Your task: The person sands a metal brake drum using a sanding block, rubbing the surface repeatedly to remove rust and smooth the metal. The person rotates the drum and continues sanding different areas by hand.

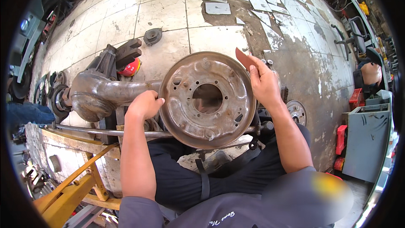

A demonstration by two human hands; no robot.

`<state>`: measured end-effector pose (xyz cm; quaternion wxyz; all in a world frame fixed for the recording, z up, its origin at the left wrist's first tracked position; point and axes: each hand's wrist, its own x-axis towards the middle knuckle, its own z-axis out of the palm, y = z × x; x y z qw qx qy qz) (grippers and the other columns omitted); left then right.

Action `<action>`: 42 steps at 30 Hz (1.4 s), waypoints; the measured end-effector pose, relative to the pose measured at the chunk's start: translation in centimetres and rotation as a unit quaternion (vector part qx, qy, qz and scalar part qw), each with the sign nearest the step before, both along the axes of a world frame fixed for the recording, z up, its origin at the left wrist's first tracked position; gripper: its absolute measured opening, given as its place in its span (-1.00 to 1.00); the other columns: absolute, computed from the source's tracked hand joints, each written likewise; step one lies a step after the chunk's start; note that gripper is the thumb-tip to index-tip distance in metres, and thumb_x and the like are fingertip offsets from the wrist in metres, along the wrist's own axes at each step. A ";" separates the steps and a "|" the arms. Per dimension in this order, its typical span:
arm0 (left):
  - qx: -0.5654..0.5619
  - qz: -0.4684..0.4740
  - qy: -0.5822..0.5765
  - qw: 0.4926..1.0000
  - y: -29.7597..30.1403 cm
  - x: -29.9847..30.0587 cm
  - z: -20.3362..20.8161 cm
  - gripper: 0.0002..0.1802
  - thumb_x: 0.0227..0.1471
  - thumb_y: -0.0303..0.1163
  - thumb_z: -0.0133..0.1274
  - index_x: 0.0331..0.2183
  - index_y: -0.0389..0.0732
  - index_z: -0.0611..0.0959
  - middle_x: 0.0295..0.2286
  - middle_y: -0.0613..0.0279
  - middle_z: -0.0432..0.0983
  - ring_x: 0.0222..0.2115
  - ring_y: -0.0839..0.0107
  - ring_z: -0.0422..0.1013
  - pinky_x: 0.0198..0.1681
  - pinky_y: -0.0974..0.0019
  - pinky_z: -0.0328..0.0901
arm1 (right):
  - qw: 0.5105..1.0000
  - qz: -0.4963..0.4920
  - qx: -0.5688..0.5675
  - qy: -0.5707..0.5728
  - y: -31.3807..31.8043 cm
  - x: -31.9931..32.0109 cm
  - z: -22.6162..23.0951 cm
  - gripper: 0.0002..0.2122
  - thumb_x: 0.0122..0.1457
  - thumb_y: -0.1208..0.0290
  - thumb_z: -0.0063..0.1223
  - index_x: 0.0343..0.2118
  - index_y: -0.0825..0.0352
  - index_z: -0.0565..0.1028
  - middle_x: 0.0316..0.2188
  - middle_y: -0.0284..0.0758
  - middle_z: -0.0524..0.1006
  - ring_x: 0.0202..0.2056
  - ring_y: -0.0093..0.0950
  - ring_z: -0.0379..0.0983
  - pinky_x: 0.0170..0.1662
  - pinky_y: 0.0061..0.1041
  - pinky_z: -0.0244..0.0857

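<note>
A round, brown metal brake backing plate [177, 120] with a large centre hole faces up in front of my lap. My left hand [146, 104] is closed on its left rim, thumb at the edge and the other fingertips partly hidden. At the upper right rim, my right hand [265, 82] pinches a folded reddish-brown piece of sandpaper [243, 59]. That piece stands up just beside the rim; whether it touches the metal I cannot tell. Left of the plate lies a greasy axle housing [90, 95] with a bulging middle, its tube running behind the plate.
A yellow metal frame [69, 190] stands at the lower left, below a long steel rod [105, 132]. Beyond the axle are a red can [130, 67] and a round metal part [152, 36]. A grey cabinet [366, 141] is at right; broken tiles [218, 8] lie on the far floor.
</note>
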<state>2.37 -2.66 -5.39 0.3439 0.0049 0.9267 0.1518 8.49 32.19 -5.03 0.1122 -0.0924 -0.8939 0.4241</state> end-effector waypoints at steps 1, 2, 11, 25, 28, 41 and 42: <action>0.011 0.003 0.008 1.000 0.0 0.3 -0.5 -0.54 0.18 -0.17 0.12 -0.09 -0.39 0.64 -0.13 -0.33 0.57 -0.04 -0.15 0.50 0.07 0.01 0.34 | 1.000 0.001 0.003 0.003 -0.2 0.1 0.9 -0.68 0.36 0.44 -0.05 0.12 0.39 0.50 -0.09 0.09 0.60 -0.02 0.00 0.56 0.04 -0.27 0.41; 0.022 0.006 0.016 1.000 0.0 0.5 -1.2 -0.57 0.19 -0.19 0.10 -0.10 -0.40 0.64 -0.14 -0.34 0.57 -0.05 -0.15 0.50 0.06 0.01 0.34 | 1.000 0.001 -0.006 0.010 0.2 0.1 0.8 -0.68 0.36 0.44 -0.04 0.12 0.39 0.50 -0.09 0.09 0.61 -0.02 -0.01 0.57 0.04 -0.27 0.41; -0.077 -0.011 0.191 0.978 1.5 0.6 -2.0 -0.79 0.26 -0.31 -0.03 -0.15 -0.21 0.55 -0.18 -0.12 0.62 -0.05 -0.13 0.49 -0.04 -0.19 0.28 | 0.997 -0.006 -0.080 0.017 2.2 2.1 1.7 -0.68 0.36 0.45 -0.05 0.12 0.40 0.50 -0.12 0.08 0.63 -0.06 -0.09 0.62 0.01 -0.30 0.42; -0.173 0.012 0.114 0.978 2.7 -0.3 -0.4 -0.64 0.28 -0.15 0.00 -0.01 -0.13 0.62 -0.09 -0.08 0.63 0.00 -0.05 0.51 0.04 -0.05 0.37 | 0.934 0.119 -0.041 -0.334 3.8 5.9 3.4 -0.65 0.12 0.32 -0.04 -0.22 0.53 0.60 -0.48 0.00 0.63 -0.46 -0.24 0.63 -0.29 -0.31 0.47; -0.148 0.014 0.076 0.986 1.8 -0.3 -1.5 -0.59 0.27 -0.14 0.01 -0.07 -0.27 0.64 -0.09 -0.19 0.61 0.01 -0.09 0.50 0.06 -0.06 0.37 | 0.925 0.104 -0.079 -0.358 3.3 7.3 3.0 -0.65 0.16 0.30 -0.01 -0.19 0.53 0.60 -0.53 -0.07 0.62 -0.50 -0.37 0.60 -0.33 -0.36 0.45; -0.031 -0.010 0.099 0.995 -1.4 -0.6 -5.0 -0.66 0.23 -0.26 0.05 -0.11 -0.33 0.62 -0.09 -0.26 0.58 0.02 -0.15 0.47 0.10 -0.08 0.32 | 0.869 0.023 -0.432 -0.239 0.1 9.9 -4.2 -0.79 0.35 0.37 0.04 -0.15 0.43 0.56 -0.36 -0.34 0.61 -0.37 -0.57 0.57 -0.33 -0.51 0.51; -0.040 -0.007 0.104 0.994 -1.2 -1.0 -5.0 -0.68 0.23 -0.27 0.04 -0.10 -0.29 0.62 -0.09 -0.23 0.59 0.03 -0.14 0.46 0.10 -0.09 0.32 | 0.869 0.031 -0.433 -0.235 -0.1 10.1 -4.1 -0.79 0.35 0.37 0.04 -0.13 0.43 0.55 -0.36 -0.34 0.62 -0.37 -0.57 0.58 -0.33 -0.52 0.51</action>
